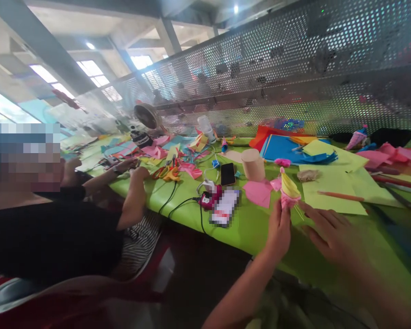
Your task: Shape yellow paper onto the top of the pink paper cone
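My left hand [279, 228] holds up a small folded paper piece [287, 189], yellow on top and pink below, with thin strips hanging from it. My right hand [329, 233] is blurred, fingers spread, just right of the paper piece and over the green table [246, 224]; it holds nothing that I can see. A pink paper sheet [258, 192] lies just behind my left hand. A tan paper cylinder [253, 164] stands beyond it.
Light green sheets [332, 183] with an orange pencil [340, 196] lie to the right. Blue and red paper stacks [287, 146] sit against a perforated metal wall [294, 68]. A black phone [228, 173], cables and scissors [166, 172] lie left. A person [55, 228] sits at my left.
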Tool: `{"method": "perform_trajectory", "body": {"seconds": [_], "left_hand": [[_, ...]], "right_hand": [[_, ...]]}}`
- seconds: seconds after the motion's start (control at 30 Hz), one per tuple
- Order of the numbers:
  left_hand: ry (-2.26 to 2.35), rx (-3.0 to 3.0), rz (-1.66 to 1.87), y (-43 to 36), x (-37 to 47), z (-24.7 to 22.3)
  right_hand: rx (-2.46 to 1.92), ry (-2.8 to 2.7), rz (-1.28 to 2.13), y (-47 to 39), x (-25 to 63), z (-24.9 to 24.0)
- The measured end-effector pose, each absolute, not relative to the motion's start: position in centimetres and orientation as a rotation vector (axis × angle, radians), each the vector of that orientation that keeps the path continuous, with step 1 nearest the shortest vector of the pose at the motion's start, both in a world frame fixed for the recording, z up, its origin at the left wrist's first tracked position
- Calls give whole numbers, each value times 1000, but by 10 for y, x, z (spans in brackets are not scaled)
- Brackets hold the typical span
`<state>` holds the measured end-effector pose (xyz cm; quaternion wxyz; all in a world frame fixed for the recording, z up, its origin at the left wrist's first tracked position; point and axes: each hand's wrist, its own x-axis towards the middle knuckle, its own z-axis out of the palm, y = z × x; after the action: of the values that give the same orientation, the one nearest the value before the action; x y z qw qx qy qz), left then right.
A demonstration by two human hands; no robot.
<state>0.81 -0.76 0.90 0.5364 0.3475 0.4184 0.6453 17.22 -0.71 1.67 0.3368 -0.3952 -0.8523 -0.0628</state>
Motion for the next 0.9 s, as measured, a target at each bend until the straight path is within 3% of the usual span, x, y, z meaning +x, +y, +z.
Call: {"method": "perform_trajectory", "body": {"seconds": [0.47, 0.9], "left_hand": [[732, 1123, 1385, 76, -3, 39], [845, 1268, 1285, 118, 15, 0]], "right_hand": [[-968, -2097, -269, 25, 179, 85], [-1091, -2064, -345, 65, 198, 35]]}}
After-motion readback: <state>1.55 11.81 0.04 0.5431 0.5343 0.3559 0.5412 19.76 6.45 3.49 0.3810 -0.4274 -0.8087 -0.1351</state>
